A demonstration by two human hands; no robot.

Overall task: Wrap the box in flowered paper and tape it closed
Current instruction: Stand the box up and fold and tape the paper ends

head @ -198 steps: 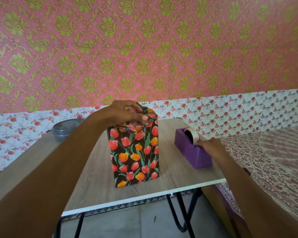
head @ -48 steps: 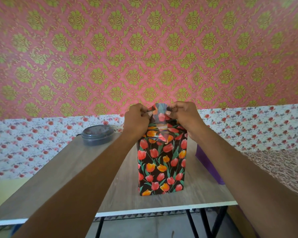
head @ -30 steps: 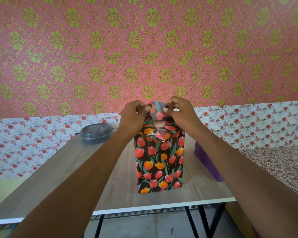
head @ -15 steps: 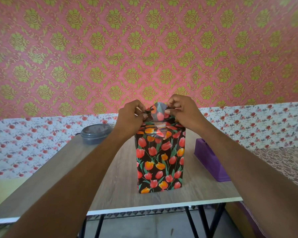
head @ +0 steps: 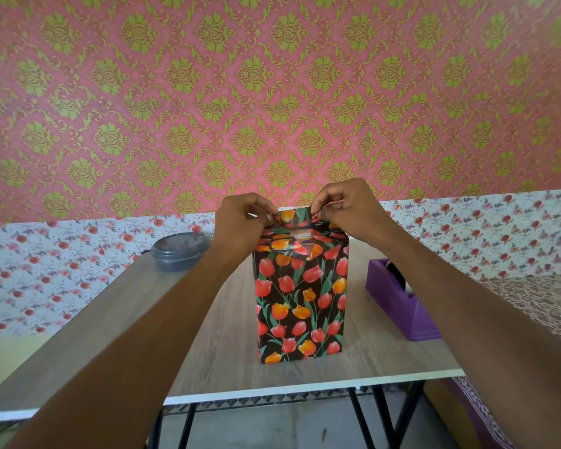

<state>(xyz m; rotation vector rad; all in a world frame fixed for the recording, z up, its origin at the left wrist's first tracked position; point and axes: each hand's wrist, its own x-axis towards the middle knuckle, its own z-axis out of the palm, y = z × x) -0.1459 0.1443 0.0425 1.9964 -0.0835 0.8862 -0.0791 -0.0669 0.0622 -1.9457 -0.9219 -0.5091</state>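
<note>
1. Grey lidded tub (head: 181, 251): far L on table (head: 230, 335), idle.
2. Our left hand (head: 243, 225): fingers curled, pinching L edge of paper flap (head: 293, 217), which stands up off the top.
3. Box (head: 302, 303): upright, mid-table, sides already covered in flowered print.
4. Our right hand (head: 347, 209): pinching flap's R edge.
5. Purple tape dispenser (head: 399, 303): R of box, apart.

Step, we judge: closing top end. Next calls for flap pressed flat, one hand holding, other fetching tape.

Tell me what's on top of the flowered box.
An upright paper flap, pinched by the left hand and right hand, tape just below. The top of the box is hidden under paper.
</note>
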